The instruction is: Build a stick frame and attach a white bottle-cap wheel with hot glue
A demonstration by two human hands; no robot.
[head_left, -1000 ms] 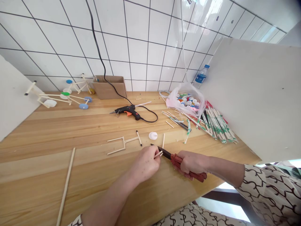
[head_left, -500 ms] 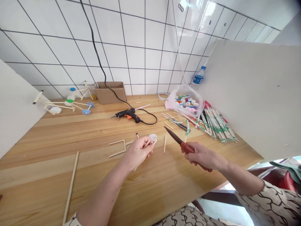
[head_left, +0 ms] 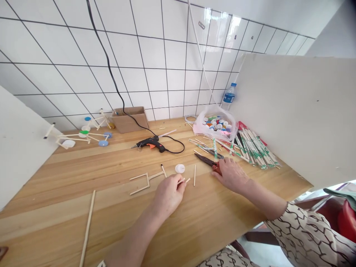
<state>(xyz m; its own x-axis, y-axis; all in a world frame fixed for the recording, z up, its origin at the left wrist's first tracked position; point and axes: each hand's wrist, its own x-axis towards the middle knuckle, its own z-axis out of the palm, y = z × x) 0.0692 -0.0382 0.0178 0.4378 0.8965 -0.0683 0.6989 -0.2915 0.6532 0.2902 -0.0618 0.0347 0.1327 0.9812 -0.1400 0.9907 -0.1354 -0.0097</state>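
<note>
Pinching mid-length is advised: likely brittle sticks (head_left: 188,180) are held by the left hand (head_left: 169,191), cutters (head_left: 205,160) by the right hand (head_left: 231,175).

A pale wooden tabletop (head_left: 119,207), its far edge at twelve o'clock, carries a long beige wooden stick (head_left: 88,227) at eight, a forked beige stick frame (head_left: 148,180) mid-table, a black-and-orange plastic glue gun (head_left: 151,141) at eleven, and a translucent plastic bag (head_left: 198,128) of coloured round caps (head_left: 219,126) at one.

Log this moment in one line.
left hand: holding sticks | right hand: over scissors handle | white cap: on table, beyond left hand | glue gun: farther back
</note>
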